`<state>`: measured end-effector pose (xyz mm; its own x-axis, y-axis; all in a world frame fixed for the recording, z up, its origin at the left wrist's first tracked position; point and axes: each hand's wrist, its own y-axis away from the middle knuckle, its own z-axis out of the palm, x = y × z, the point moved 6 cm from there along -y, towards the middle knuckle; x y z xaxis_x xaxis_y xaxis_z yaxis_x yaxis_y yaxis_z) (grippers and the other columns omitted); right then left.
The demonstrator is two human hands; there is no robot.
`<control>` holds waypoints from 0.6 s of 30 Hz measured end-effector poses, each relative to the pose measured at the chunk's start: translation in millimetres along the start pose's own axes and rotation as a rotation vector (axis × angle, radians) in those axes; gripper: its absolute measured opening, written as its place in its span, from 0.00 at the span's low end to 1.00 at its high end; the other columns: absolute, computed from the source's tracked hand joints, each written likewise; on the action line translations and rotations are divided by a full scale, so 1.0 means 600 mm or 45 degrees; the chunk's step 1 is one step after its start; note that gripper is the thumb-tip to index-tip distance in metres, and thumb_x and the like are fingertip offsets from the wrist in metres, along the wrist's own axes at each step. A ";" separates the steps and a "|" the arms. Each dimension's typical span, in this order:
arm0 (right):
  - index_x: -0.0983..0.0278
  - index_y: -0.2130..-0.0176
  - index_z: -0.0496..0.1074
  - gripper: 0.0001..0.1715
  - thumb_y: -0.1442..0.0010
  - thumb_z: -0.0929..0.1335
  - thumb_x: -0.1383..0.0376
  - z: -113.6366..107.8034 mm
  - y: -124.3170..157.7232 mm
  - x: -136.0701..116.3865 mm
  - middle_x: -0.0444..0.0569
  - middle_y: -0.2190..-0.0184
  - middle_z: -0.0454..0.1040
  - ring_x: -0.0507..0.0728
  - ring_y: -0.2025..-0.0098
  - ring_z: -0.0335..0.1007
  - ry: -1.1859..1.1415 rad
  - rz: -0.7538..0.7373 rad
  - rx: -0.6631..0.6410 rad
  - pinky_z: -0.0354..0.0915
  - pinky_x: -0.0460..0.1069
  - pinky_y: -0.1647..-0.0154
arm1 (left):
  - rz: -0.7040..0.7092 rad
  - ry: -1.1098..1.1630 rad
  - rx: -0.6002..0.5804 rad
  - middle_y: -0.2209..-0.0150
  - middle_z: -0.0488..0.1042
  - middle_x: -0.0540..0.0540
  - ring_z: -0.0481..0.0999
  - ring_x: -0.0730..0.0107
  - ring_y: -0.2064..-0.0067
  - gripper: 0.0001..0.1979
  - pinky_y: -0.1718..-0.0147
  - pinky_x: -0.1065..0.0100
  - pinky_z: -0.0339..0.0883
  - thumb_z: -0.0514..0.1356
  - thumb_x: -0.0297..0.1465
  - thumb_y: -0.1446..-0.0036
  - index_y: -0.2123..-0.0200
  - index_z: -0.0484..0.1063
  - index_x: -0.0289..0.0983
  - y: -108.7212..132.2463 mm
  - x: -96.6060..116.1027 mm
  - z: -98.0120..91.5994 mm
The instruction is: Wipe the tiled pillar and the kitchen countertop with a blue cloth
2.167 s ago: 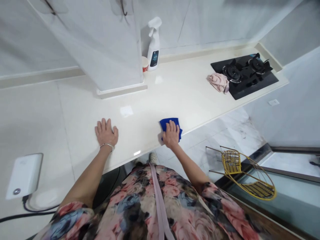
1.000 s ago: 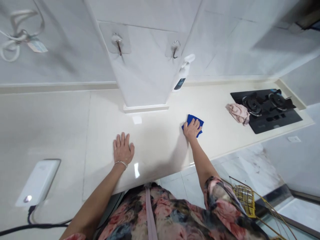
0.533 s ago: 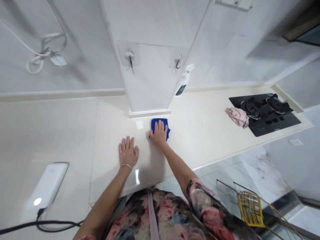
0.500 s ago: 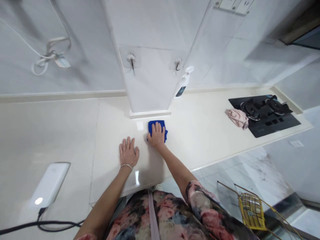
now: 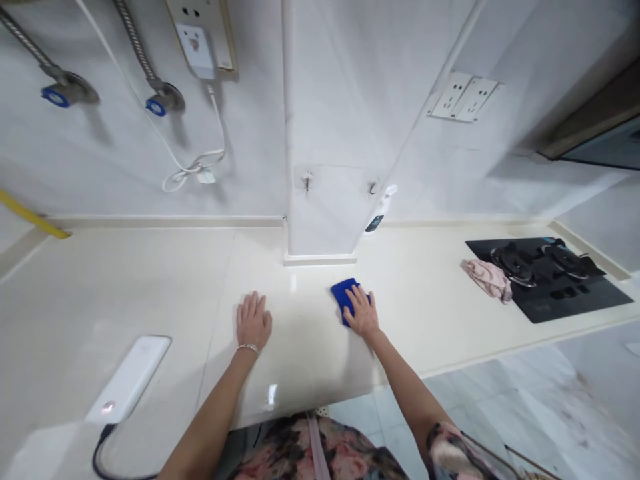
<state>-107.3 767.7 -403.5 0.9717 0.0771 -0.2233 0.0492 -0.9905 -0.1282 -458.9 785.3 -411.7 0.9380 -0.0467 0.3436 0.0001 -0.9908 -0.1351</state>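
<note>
My right hand presses down on a folded blue cloth, its fingers spread over the cloth's right part. The cloth lies on the cream countertop, just in front of the right corner of the wall pillar's base. Flat on the same counter, to the left of the cloth, rests my left hand. Its fingers are stretched out and nothing is in it; a bracelet circles the wrist.
A white power bank with a black cable lies at left. A white spray bottle stands behind the pillar's right edge. Farther right, a pink cloth lies against the black gas hob. Two hooks are on the pillar.
The blue cloth has slid right under my right hand, toward the pillar's right corner, and turned. My left hand has shifted slightly left. The view has tilted up, showing more wall.
</note>
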 end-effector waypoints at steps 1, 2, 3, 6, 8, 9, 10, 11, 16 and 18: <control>0.62 0.29 0.61 0.35 0.31 0.60 0.58 -0.001 -0.008 0.011 0.53 0.25 0.54 0.63 0.23 0.44 0.026 0.092 0.006 0.36 0.67 0.23 | -0.047 -0.024 0.002 0.26 0.55 0.35 0.48 0.43 0.24 0.30 0.27 0.40 0.43 0.49 0.36 0.32 0.32 0.66 0.31 -0.002 -0.011 0.000; 0.63 0.29 0.61 0.35 0.31 0.59 0.58 -0.002 -0.017 0.017 0.53 0.25 0.54 0.64 0.23 0.44 0.048 0.186 0.012 0.38 0.68 0.23 | -0.078 -0.043 -0.005 0.25 0.53 0.35 0.45 0.40 0.24 0.31 0.27 0.37 0.41 0.50 0.37 0.32 0.30 0.64 0.31 -0.002 -0.018 0.002; 0.64 0.29 0.60 0.35 0.31 0.59 0.57 -0.001 -0.028 0.019 0.54 0.25 0.53 0.64 0.23 0.44 0.064 0.282 0.017 0.39 0.68 0.24 | -0.091 -0.054 -0.013 0.25 0.52 0.35 0.43 0.38 0.23 0.32 0.27 0.36 0.41 0.50 0.38 0.32 0.29 0.62 0.31 -0.002 -0.022 0.004; 0.69 0.28 0.57 0.38 0.30 0.58 0.56 0.008 -0.068 -0.002 0.63 0.25 0.50 0.69 0.23 0.42 0.091 0.556 0.037 0.44 0.73 0.27 | -0.067 -0.069 -0.004 0.24 0.50 0.34 0.39 0.37 0.23 0.32 0.27 0.36 0.39 0.49 0.38 0.31 0.28 0.60 0.31 0.001 -0.018 0.010; 0.74 0.27 0.55 0.40 0.30 0.57 0.55 0.021 -0.097 -0.034 0.69 0.25 0.48 0.73 0.23 0.41 0.089 0.695 0.048 0.46 0.76 0.30 | -0.046 -0.073 0.013 0.25 0.50 0.33 0.38 0.37 0.23 0.32 0.27 0.36 0.38 0.49 0.38 0.31 0.28 0.60 0.31 0.003 -0.012 0.012; 0.76 0.27 0.54 0.41 0.30 0.57 0.55 0.028 -0.112 -0.055 0.71 0.25 0.47 0.75 0.23 0.40 0.082 0.727 0.051 0.46 0.77 0.31 | -0.040 -0.077 0.023 0.25 0.50 0.33 0.38 0.37 0.23 0.32 0.27 0.36 0.38 0.49 0.38 0.31 0.28 0.60 0.31 0.004 -0.010 0.012; 0.77 0.27 0.53 0.42 0.30 0.57 0.55 0.036 -0.127 -0.080 0.73 0.25 0.46 0.76 0.23 0.40 0.071 0.731 0.050 0.46 0.78 0.31 | -0.037 -0.082 0.034 0.25 0.50 0.33 0.38 0.37 0.23 0.32 0.27 0.36 0.38 0.49 0.38 0.31 0.28 0.60 0.31 0.004 -0.009 0.011; 0.77 0.27 0.53 0.42 0.30 0.57 0.56 0.043 -0.141 -0.108 0.73 0.25 0.46 0.76 0.23 0.39 0.056 0.708 0.040 0.45 0.79 0.31 | -0.033 -0.087 0.044 0.25 0.50 0.33 0.38 0.38 0.23 0.32 0.27 0.36 0.39 0.48 0.38 0.31 0.28 0.61 0.31 0.005 -0.008 0.010; 0.75 0.26 0.52 0.42 0.31 0.58 0.55 0.078 -0.168 -0.267 0.68 0.24 0.42 0.74 0.22 0.35 -0.050 0.394 -0.118 0.38 0.78 0.28 | -0.033 -0.070 0.054 0.25 0.50 0.33 0.37 0.41 0.23 0.30 0.27 0.36 0.41 0.46 0.38 0.29 0.29 0.61 0.32 0.007 -0.008 0.004; 0.72 0.26 0.50 0.42 0.31 0.59 0.54 0.088 -0.163 -0.326 0.65 0.23 0.40 0.72 0.21 0.33 -0.107 0.195 -0.189 0.34 0.76 0.27 | -0.046 -0.046 0.040 0.25 0.50 0.34 0.37 0.42 0.22 0.30 0.27 0.35 0.41 0.45 0.37 0.29 0.29 0.62 0.32 0.007 -0.009 0.004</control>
<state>-314.3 855.2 -398.4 0.9480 -0.0722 -0.3101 -0.0577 -0.9968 0.0555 -463.1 781.6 -416.3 0.9491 -0.0061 0.3150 0.0444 -0.9873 -0.1528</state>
